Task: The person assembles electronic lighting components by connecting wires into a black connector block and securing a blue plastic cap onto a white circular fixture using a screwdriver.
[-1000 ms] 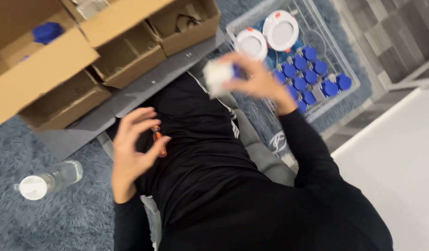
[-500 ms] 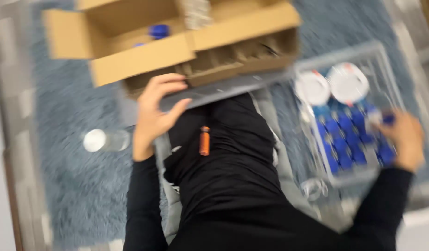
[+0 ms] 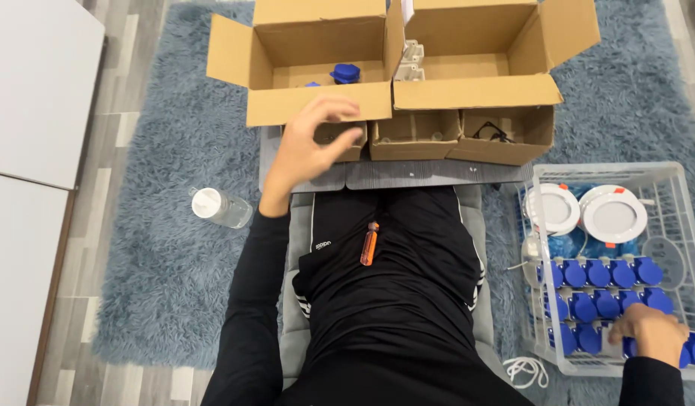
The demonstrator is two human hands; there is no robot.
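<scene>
My right hand (image 3: 650, 332) rests closed over the small blue round plastic parts (image 3: 597, 289) ranked in the clear plastic crate (image 3: 690, 225) at four o'clock; they look light, hard and smooth, best pinched at the rim. My left hand (image 3: 306, 146) hovers open, holding nothing, before the brown corrugated cardboard boxes (image 3: 396, 94) at twelve o'clock.

Far left: your open brown cardboard box (image 3: 317, 68), flaps out, blue parts inside | far right: second open brown box (image 3: 475, 60), touching it | near those: three small open brown boxes (image 3: 453, 135) in a row | no labels, signs or screens
</scene>
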